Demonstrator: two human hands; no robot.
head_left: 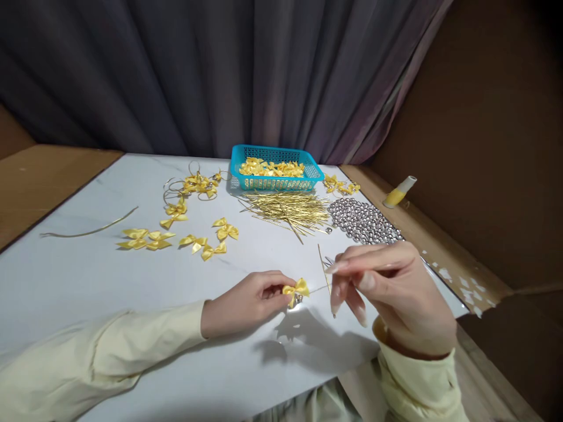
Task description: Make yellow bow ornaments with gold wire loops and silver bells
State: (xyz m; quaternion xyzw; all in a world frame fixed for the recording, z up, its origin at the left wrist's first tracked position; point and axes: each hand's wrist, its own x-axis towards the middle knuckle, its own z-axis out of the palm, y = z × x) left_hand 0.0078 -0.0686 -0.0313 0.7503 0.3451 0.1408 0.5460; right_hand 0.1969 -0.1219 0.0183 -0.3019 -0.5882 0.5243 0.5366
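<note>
My left hand (250, 302) pinches a small yellow satin bow (296, 290) just above the white table (65, 275), with a small silver bell (298, 300) tucked under the bow. My right hand (391, 293) is closed on a thin gold wire (324, 272) that runs from the bow up between its fingers. Both hands hover near the table's front edge, a few centimetres apart.
A blue basket (273, 167) of yellow bows stands at the back. In front lie a heap of gold wires (288, 210) and a pile of silver bells (363, 220). Loose bows (176, 237) and wired bows (197, 184) lie left. A yellow thread spool (399, 192) rests on the right ledge.
</note>
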